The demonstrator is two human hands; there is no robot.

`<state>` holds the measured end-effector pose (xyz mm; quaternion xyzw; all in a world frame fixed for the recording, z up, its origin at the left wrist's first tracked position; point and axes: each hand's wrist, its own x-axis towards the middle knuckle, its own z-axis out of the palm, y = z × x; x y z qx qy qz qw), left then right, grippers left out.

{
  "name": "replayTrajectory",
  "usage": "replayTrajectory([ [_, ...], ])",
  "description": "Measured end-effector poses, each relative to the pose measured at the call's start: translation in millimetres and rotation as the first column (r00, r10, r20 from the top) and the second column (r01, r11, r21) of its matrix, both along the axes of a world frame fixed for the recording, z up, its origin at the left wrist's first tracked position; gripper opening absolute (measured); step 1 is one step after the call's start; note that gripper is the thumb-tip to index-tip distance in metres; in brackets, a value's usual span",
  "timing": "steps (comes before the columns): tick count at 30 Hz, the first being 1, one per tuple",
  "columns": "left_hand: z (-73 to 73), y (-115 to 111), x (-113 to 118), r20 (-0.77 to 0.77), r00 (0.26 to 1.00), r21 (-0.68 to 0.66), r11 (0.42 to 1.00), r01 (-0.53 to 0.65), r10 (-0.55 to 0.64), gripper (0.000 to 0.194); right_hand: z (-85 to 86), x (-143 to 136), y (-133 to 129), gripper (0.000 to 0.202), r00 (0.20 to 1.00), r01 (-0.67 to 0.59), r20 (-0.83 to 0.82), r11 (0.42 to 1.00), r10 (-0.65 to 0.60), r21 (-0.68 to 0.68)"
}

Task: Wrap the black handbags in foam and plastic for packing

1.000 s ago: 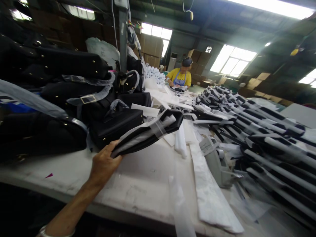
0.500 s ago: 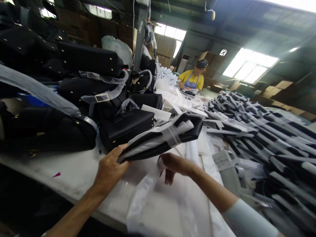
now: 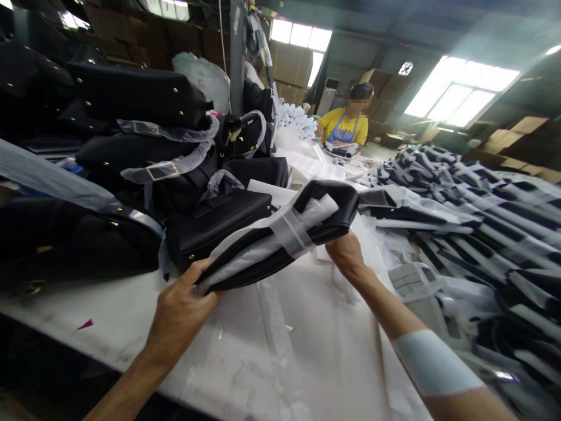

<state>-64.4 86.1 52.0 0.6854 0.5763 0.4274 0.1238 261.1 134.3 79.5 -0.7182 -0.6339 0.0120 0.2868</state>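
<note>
A flattened black bag (image 3: 342,204) is held up, tilted, over the table in the middle of the view. White packing lies along its opening, and a translucent white band (image 3: 291,231) wraps across it. My left hand (image 3: 182,318) pinches the bag's lower left end, thumb below and fingers above. At the right end, my right hand (image 3: 346,252) grips the bag's underside, its fingertips hidden behind the bag. Beneath lies a long translucent plastic strip (image 3: 278,327) on the white tabletop (image 3: 333,356).
Finished-looking black handbags (image 3: 135,88) with wrapped straps are piled at the left. A large heap of black pieces with white wrapping (image 3: 491,216) covers the right side. Across the table sits a person in yellow (image 3: 350,126). A grey post (image 3: 238,58) stands behind the handbags.
My right hand has moved up and right from below the bag to its right end. The translucent strip it was by now lies on the table. The bag has shifted slightly left.
</note>
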Motion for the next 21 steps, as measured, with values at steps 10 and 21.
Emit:
replayTrajectory([
  [10,3.0,0,1,0.018,0.999,-0.087,0.995,-0.037,0.039,0.04,-36.4,-97,-89,0.049,0.975,-0.208,-0.016,0.886,0.221,-0.415],
  [21,3.5,-2,2,0.052,0.998,-0.072,0.997,-0.016,0.019,0.041,-43.3,-128,-35,0.05,0.996,-0.083,-0.019,0.928,0.082,-0.364],
])
